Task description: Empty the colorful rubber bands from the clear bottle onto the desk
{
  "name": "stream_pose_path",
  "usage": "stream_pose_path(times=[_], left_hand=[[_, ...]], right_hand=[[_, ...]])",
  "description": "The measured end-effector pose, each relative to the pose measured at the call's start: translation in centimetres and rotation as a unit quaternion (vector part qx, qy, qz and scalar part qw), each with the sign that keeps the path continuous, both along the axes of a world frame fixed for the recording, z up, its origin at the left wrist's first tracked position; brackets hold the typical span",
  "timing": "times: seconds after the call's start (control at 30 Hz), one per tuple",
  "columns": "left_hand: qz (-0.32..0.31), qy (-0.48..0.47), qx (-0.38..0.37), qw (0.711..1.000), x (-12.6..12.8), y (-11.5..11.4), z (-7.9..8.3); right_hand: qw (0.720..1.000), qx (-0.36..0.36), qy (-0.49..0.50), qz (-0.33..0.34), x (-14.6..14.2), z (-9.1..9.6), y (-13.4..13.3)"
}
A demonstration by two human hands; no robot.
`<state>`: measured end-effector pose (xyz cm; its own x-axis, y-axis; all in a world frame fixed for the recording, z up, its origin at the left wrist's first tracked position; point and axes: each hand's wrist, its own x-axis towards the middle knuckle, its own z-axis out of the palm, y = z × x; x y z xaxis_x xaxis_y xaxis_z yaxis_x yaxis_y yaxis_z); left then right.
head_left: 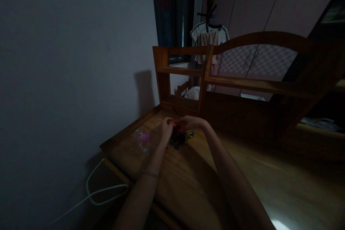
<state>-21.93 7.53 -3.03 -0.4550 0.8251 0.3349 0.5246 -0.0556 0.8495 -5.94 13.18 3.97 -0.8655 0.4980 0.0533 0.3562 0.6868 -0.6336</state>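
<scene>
In dim light, a pale wall (81, 61) rises left of the shelf (163, 79), catching its shadow (144, 91). Behind the shelf: a curtain (172, 10), clothes (223, 35) on a rack (211, 1), a pink wardrobe (250, 3). Before it, a desk (256, 179).

One head-worn camera looked forward and down from above the worktop (185, 190). It faced the wooden shelf (242, 83), well apart.

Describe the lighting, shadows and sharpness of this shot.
Head view: dim overall, darkest toward the right side; head view: a shadow falls on the pale wall beside the wooden shelf; head view: glare whitens the desk near the bottom edge; head view: the colourful pile by the left hand and right hand is too murky for clear detail.
</scene>
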Motion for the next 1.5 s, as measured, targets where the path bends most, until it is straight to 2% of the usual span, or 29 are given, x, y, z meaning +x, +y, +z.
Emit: stream_pose_path(times=[0.1,0.2,0.27,0.4,0.5,0.67,0.8,0.9,0.97,1.1,1.17,1.33,1.5], left_hand=[[0.012,0.006,-0.022,1.0,-0.1,0.0,-0.2],[0.008,0.011,-0.05,0.999,-0.1,0.0,-0.4],[-0.003,0.018,-0.064,0.998,-0.1,0.1,-0.5],[-0.022,0.035,-0.075,0.996,0.0,0.2,-0.8],[-0.033,0.036,-0.074,0.996,0.0,0.2,-0.8],[-0.035,0.028,-0.063,0.997,-0.1,0.3,-0.7],[0.005,0.031,-0.055,0.998,-0.2,0.1,-0.4],[0.0,0.048,-0.067,0.997,0.0,-0.1,-0.2],[-0.025,0.056,-0.078,0.995,0.2,-0.3,-0.1],[-0.054,0.057,-0.084,0.993,0.6,-0.2,-0.1],[-0.062,0.053,-0.081,0.993,0.7,0.0,-0.2],[-0.091,0.04,-0.063,0.993,1.0,0.4,-0.6],[-0.08,0.009,-0.028,0.996,0.8,0.1,-0.4]], right_hand=[[0.997,-0.034,-0.038,0.061,-0.1,0.4,-0.3],[0.993,-0.047,-0.065,0.082,-0.3,0.4,-0.2],[0.995,-0.054,-0.059,0.06,-0.4,-0.1,0.2],[0.998,-0.056,-0.006,-0.024,-0.4,-1.1,1.2],[0.997,-0.05,0.026,-0.055,-0.1,-1.5,1.6],[0.994,-0.082,0.039,-0.064,0.1,-1.9,1.6],[0.988,-0.137,0.045,-0.058,-0.1,-2.0,1.4],[0.982,-0.178,0.04,-0.049,-0.3,-1.8,1.0],[0.983,-0.164,0.023,-0.073,-0.4,-1.5,0.8],[0.981,-0.088,-0.009,-0.172,0.1,-0.5,0.6],[0.977,-0.092,-0.035,-0.19,0.5,-0.3,0.5],[0.966,-0.141,-0.142,-0.164,0.7,-0.5,-0.1],[0.97,-0.096,-0.192,-0.118,-1.1,-1.3,-0.8]])
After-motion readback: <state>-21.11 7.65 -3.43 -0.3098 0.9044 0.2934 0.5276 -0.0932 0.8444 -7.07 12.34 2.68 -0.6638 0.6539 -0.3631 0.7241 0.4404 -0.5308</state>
